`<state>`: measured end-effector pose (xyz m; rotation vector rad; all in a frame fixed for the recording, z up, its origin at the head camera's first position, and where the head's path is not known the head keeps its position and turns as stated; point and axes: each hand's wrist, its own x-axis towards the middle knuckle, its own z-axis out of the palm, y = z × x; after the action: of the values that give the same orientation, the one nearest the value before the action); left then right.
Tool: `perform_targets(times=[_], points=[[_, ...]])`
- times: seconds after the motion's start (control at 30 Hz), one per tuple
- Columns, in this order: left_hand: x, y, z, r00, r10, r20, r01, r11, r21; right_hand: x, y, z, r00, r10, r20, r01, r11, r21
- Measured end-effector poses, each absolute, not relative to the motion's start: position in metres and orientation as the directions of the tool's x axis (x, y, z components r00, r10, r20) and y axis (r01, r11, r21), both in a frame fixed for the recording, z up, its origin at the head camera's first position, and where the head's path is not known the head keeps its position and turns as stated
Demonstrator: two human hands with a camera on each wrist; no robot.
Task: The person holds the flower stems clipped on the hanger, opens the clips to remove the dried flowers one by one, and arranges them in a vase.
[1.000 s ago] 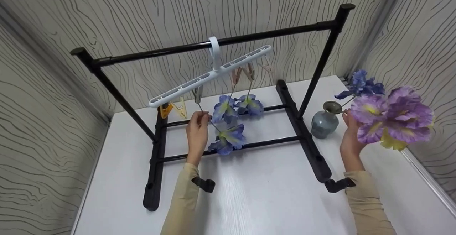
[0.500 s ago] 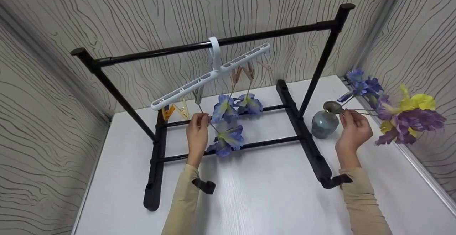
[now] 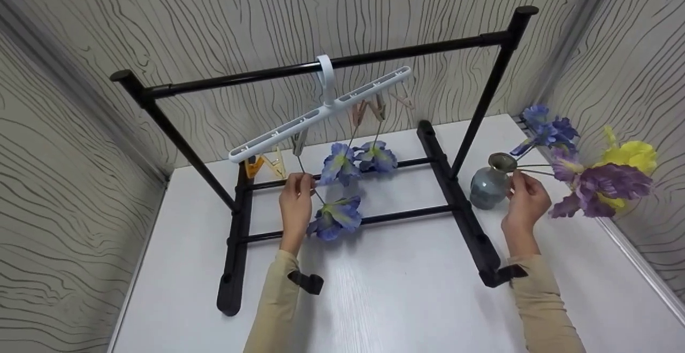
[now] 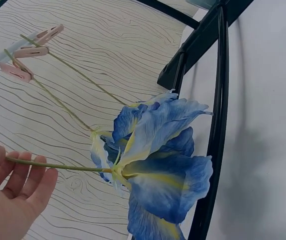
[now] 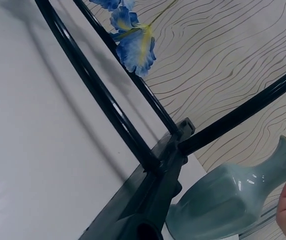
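So our left hand (image 3: pixel 296 200) has a green stem pinched between thumb and fingers, with the grey clothespin (image 3: pixel 299 142) at the stem's top end. The blue flower (image 3: pixel 334 219) on it droops just right of that hand, low over the rack's front crossbar: ruffled petals, blue going paler, yellow streaks down the middle. Over on the right of the counter (image 3: pixel 396 283) there's the vase (image 3: pixel 488 188), upright, glossy grey-green, with a round belly and flared brownish mouth. Our right hand (image 3: pixel 525 203) is curled in at its neck; we can't tell if it's gripping the rim, a stem or just touching. Right beside it, the purple-and-yellow blooms (image 3: pixel 610 184) lean way out, stems running back to the mouth, with blue blooms (image 3: pixel 546 128) behind them.

As for the rest, from the left: an orange clip (image 3: pixel 253 167) and a cream clip (image 3: pixel 275 166) hang off the low end of the pale hanger (image 3: pixel 291 127), which sits tilted on the black rack (image 3: pixel 406 52). Two more blue flowers (image 3: pixel 356 160) dangle behind the one we've got, under pinkish clothespins (image 3: pixel 358 113), and in the left wrist view the petals overlap. A bare pink clip (image 3: pixel 402 100) is at the high end. The rack's right upright and foot stand between our flower and the vase.
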<state>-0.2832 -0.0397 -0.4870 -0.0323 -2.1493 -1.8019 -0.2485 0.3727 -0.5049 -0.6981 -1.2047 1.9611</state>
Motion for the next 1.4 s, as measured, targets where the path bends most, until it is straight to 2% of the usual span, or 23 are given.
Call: perform_targets(times=[0.17, 0.3, 0.5, 0.67, 0.87, 1.17, 1.4], points=[[-0.283, -0.04, -0.489, -0.943, -0.204, 0.264, 0.221, 0.214, 0.952, -0.242, 0.358, -0.516, -0.713, 0.695, -0.088, -0.155, -0.279, -0.948], [-0.283, -0.039, -0.492, -0.946, -0.205, 0.252, 0.21, 0.207, 0.956, -0.238, 0.339, -0.526, -0.818, 0.569, -0.08, -0.028, -0.178, -0.984], [-0.279, -0.038, -0.497, -0.951, -0.204, 0.232, 0.201, 0.164, 0.966, -0.234, 0.31, -0.519, -0.901, 0.428, -0.067, 0.048, -0.055, -0.997], [-0.276, -0.039, -0.499, -0.956, -0.202, 0.212, 0.185, 0.146, 0.972, -0.235, 0.294, -0.503, -0.94, 0.337, -0.057, 0.07, 0.027, -0.997], [-0.276, -0.042, -0.501, -0.964, -0.207, 0.167, 0.139, 0.142, 0.98, -0.235, 0.28, -0.485, -0.965, 0.262, -0.009, 0.03, 0.078, -0.996], [-0.276, -0.048, -0.503, -0.951, -0.252, 0.178, 0.142, 0.154, 0.978, -0.239, 0.263, -0.468, -0.969, 0.216, 0.123, -0.104, 0.1, -0.99], [-0.277, -0.057, -0.499, -0.93, -0.316, 0.187, 0.125, 0.204, 0.971, -0.249, 0.251, -0.46, -0.977, 0.1, 0.189, -0.181, 0.081, -0.98]])
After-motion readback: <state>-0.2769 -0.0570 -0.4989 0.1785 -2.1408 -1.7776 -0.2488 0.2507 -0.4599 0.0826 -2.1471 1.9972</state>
